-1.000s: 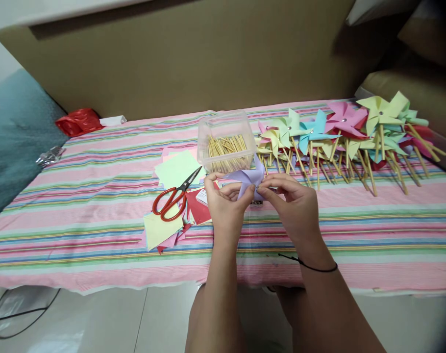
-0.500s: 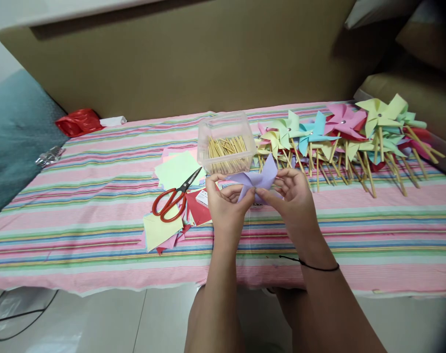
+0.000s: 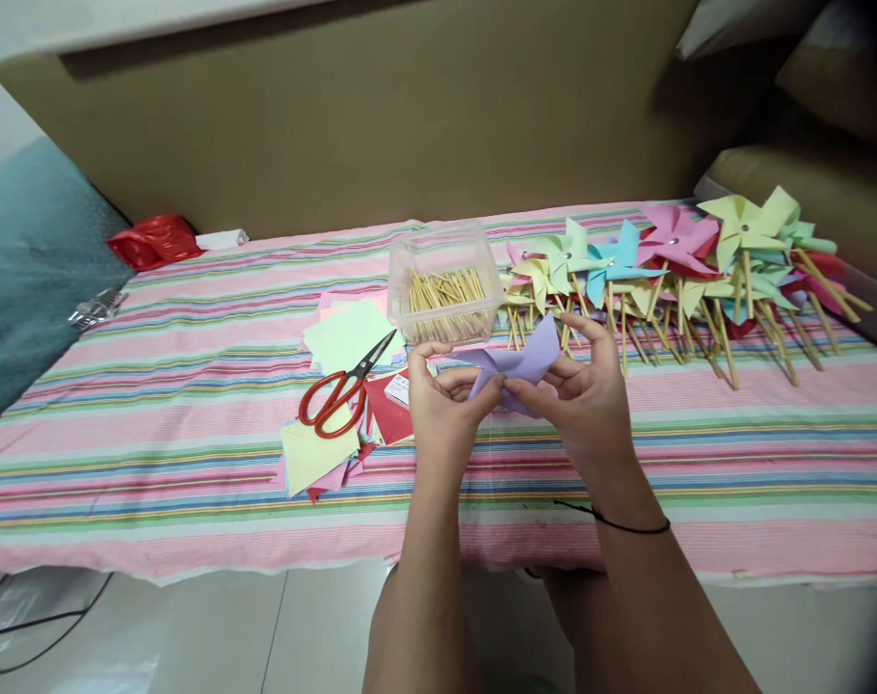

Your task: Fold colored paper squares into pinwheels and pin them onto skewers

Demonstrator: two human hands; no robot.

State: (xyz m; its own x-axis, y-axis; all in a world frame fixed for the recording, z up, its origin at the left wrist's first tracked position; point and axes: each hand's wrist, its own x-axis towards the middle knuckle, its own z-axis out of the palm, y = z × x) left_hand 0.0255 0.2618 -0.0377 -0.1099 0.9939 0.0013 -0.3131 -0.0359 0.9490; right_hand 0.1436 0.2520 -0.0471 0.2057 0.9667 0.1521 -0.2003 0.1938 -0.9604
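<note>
Between both hands is a purple paper pinwheel [image 3: 529, 359], with its blades folded in and no stick visible on it. My left hand [image 3: 445, 397] pinches it near the centre with the thumb, fingers curled behind. My right hand [image 3: 587, 390] presses its thumb at the same centre, index finger raised beside the upper blade. The thumbs hide what lies under them. Just beyond the hands stands a clear plastic box [image 3: 444, 313] holding many short wooden sticks [image 3: 445, 289]. Red-handled scissors [image 3: 344, 390] lie to the left of my left hand, across the paper.
Pale green paper sheets [image 3: 352, 333] lie left of the box, and yellow paper squares [image 3: 319, 453] nearer me. A red paper piece [image 3: 389, 410] sits by my left wrist. Many finished pinwheels [image 3: 677, 241] are heaped at right. A red plastic bag [image 3: 156, 243] is far left.
The purple pinwheel has tilted slightly, its upper blade shifting right. My right index finger has lifted and straightened away from the paper. Both thumbs stay at the centre.
</note>
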